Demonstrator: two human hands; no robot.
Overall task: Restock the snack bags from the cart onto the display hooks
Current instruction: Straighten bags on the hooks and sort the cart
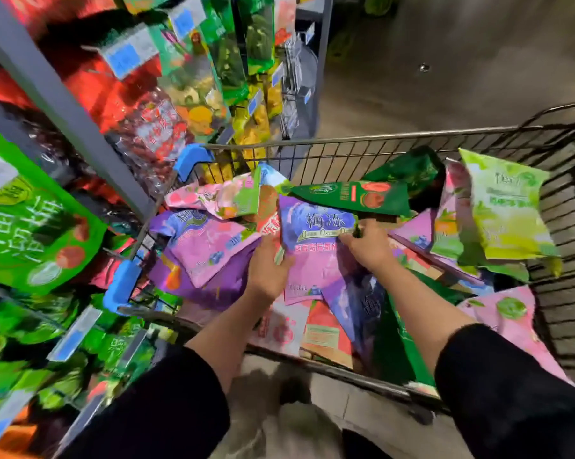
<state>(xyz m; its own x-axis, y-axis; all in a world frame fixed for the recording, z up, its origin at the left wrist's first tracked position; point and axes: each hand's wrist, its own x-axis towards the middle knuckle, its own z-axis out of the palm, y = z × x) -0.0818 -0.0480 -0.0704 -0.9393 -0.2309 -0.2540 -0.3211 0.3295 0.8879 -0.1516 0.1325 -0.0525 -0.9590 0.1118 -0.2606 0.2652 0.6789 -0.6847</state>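
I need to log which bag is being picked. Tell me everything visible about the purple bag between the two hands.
The purple bag is a glossy, film-like pouch, blue-purple at the top fading to pink lower down, with large Chinese characters and a pale label band across it. It lies tilted on top of the other bags in the cart. The left hand grips its left edge and the right hand pinches its right edge. A dark green bag lies just past its top edge.

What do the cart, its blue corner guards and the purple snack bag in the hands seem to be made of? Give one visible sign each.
Cart: metal wire, dull grey; thin welded grid bars.
Blue corner guards: probably matte moulded plastic; solid colour, rounded edges.
Purple snack bag, held by left hand and right hand: likely glossy printed plastic film; it creases and shines.
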